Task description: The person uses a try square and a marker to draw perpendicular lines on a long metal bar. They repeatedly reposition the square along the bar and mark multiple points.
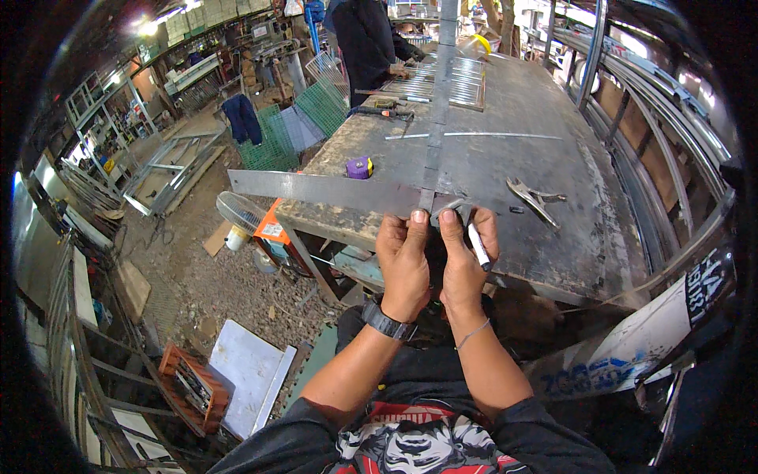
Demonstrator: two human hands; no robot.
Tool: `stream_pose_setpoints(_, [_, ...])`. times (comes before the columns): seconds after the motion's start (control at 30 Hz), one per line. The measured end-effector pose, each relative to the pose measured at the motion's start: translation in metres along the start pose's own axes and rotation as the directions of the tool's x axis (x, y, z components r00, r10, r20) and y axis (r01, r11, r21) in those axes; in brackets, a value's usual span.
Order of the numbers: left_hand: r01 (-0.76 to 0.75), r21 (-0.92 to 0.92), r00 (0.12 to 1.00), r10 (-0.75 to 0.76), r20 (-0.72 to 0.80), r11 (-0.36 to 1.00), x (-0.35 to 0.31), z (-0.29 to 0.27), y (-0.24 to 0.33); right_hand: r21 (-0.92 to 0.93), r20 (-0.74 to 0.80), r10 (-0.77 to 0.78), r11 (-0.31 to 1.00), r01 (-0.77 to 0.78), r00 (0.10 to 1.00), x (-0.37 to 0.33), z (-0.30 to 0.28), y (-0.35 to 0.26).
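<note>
My left hand (pixel 404 257) is closed, thumb on top, at the near end of a long narrow metal strip (pixel 438 118) that bears dark cross marks at intervals. My right hand (pixel 466 257) pinches the strip end from the other side, and a white marker (pixel 478 246) sits between its fingers. A wider flat metal bar (pixel 316 189) runs leftward from the strip's near end, past the table edge; how the two meet is partly hidden by my fingers. On the workbench (pixel 584 229), right of my hands, lie locking pliers (pixel 535 201) and a small black piece (pixel 516 210).
A purple tape measure (pixel 359 167) rests by the bench's left edge. Further back are a thin metal strip (pixel 505 136), a dark hand tool (pixel 383 112) and a metal grille (pixel 466 83), with a co-worker's hand (pixel 399 71) beside it. A fan (pixel 239 212) stands at left.
</note>
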State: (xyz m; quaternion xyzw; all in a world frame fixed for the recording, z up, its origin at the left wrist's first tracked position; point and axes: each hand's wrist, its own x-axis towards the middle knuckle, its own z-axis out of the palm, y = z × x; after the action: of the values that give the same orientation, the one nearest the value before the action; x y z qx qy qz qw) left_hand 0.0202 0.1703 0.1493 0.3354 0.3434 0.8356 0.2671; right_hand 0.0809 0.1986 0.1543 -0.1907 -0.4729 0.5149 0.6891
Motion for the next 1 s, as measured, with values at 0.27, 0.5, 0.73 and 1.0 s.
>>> stream_pose_setpoints(0.27, [0.063, 0.022, 0.998, -0.063, -0.032, 0.998, -0.003, -0.005, -0.009, 0.011, -0.008, 0.052, 0.999, -0.052, 0.999, -0.004, -0.004, -0.001])
stream_pose_setpoints(0.5, [0.052, 0.005, 0.998, -0.052, -0.029, 0.999, -0.006, 0.001, -0.009, -0.013, -0.019, 0.046, 0.999, -0.047, 0.999, -0.003, -0.008, 0.001])
stream_pose_setpoints(0.73, [0.214, -0.029, 0.976, -0.215, -0.046, 0.976, -0.001, -0.015, -0.011, -0.055, 0.028, 0.047, 0.997, -0.045, 0.999, -0.009, -0.017, 0.003])
stream_pose_setpoints(1.0, [0.317, -0.269, 0.948, -0.305, 0.087, 0.910, -0.011, -0.052, 0.022, 0.039, 0.126, 0.064, 0.997, -0.069, 0.990, -0.012, -0.049, -0.038])
